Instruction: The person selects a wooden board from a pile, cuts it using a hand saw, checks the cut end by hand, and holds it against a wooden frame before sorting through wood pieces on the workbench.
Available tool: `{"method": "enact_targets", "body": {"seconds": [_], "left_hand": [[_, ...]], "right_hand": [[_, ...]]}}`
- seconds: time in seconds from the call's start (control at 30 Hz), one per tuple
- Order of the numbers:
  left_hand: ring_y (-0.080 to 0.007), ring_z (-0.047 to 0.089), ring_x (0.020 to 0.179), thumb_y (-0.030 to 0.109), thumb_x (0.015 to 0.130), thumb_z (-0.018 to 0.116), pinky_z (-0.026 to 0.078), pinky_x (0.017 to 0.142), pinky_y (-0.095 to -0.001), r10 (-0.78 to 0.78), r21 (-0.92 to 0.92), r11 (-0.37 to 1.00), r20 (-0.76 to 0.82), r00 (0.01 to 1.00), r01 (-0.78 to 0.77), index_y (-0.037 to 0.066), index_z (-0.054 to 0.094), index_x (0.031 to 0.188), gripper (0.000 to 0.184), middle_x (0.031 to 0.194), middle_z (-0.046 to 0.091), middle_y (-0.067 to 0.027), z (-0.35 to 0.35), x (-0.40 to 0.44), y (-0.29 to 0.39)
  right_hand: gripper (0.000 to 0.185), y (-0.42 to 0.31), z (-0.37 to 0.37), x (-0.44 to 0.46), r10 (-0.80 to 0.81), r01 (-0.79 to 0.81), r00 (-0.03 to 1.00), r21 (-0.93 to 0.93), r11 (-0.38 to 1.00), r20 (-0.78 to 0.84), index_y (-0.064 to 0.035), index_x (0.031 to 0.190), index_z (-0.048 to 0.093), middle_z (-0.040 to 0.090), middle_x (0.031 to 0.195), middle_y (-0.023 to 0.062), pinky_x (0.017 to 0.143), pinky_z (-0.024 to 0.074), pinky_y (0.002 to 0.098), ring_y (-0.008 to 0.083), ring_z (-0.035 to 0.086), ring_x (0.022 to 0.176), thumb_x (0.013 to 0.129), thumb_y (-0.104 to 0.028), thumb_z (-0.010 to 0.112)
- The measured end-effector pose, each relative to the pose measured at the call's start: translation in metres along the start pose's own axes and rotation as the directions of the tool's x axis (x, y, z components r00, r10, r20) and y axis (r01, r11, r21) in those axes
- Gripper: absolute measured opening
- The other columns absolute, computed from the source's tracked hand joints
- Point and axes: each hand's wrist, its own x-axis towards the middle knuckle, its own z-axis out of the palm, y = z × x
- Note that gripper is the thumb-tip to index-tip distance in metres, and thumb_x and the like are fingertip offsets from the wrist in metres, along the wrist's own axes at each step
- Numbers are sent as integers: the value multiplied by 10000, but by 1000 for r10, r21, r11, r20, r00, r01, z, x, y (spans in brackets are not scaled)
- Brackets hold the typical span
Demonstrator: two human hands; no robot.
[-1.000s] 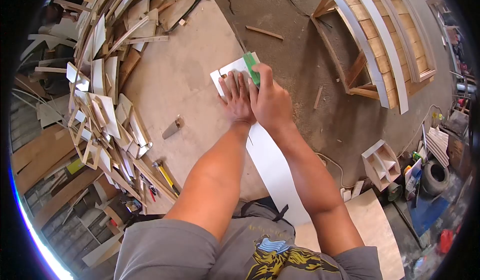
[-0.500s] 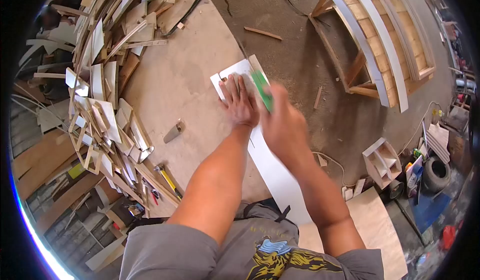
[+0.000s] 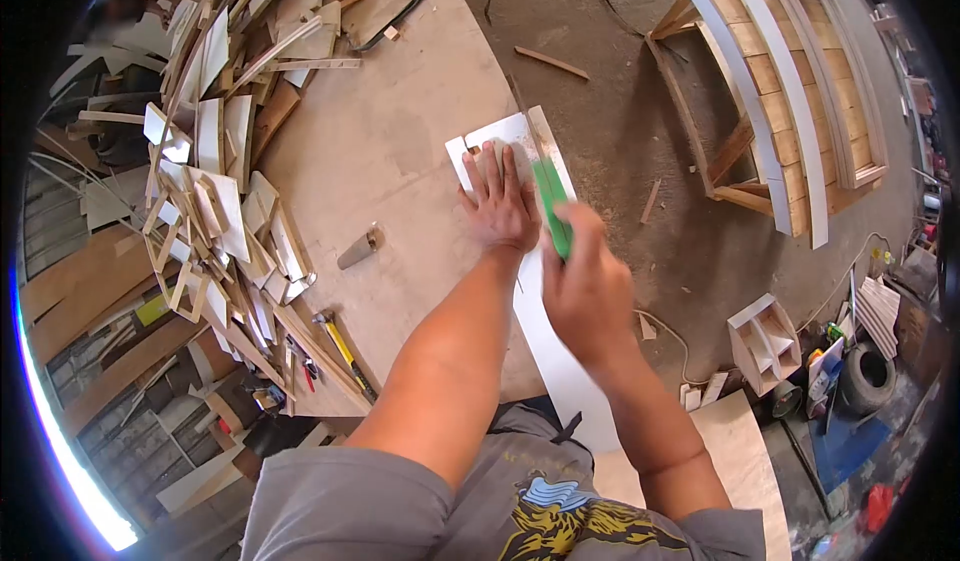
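Observation:
My left hand [image 3: 500, 203] lies flat with fingers spread, pressing on the notched far end of a long white board [image 3: 552, 346]. The board runs back toward my body over a large wooden sheet. My right hand [image 3: 590, 286] is wrapped round the green handle of a hand saw [image 3: 553, 206], just right of my left hand. The saw's thin blade points away from me along the board's far end, where a narrow strip shows to its right. Part of the board is hidden under my hands and forearms.
Wood offcuts [image 3: 215, 226] are heaped on the left. A hammer [image 3: 345, 356] and a grey tapered object [image 3: 358, 248] lie on the wooden sheet [image 3: 400, 111]. A curved slatted wooden frame [image 3: 775, 101] stands at the right, with a small divided box [image 3: 765, 346] nearer me.
The whole view has shifted, so things appear farther right and mostly lower. My right hand has drawn the saw slightly back toward me, showing more blade. My left hand stays on the board.

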Motion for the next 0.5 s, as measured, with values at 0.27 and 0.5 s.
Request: {"method": "enact_targets", "body": {"seconds": [0.27, 0.5], "left_hand": [[-368, 2, 1579, 386, 1024, 421, 158, 1174, -667, -18, -2, 1000, 21, 1000, 18, 186, 220, 1634, 673, 1723, 85, -50, -10, 0, 9], [-374, -24, 1578, 407, 1020, 416, 137, 1181, -672, 34, 51, 998, -52, 998, -32, 190, 197, 1640, 692, 1728, 44, -53, 17, -2, -3]], "right_hand": [[377, 13, -10, -18, -8, 8, 1000, -14, 1000, 14, -94, 1312, 424, 686, 1076, 251, 696, 573, 535, 493, 689, 878, 990, -157, 608], [355, 34, 28, 24, 32, -32, 999, 1, 999, 10, -100, 1287, 438, 689, 959, 265, 626, 535, 548, 480, 681, 795, 993, -189, 617]]}}
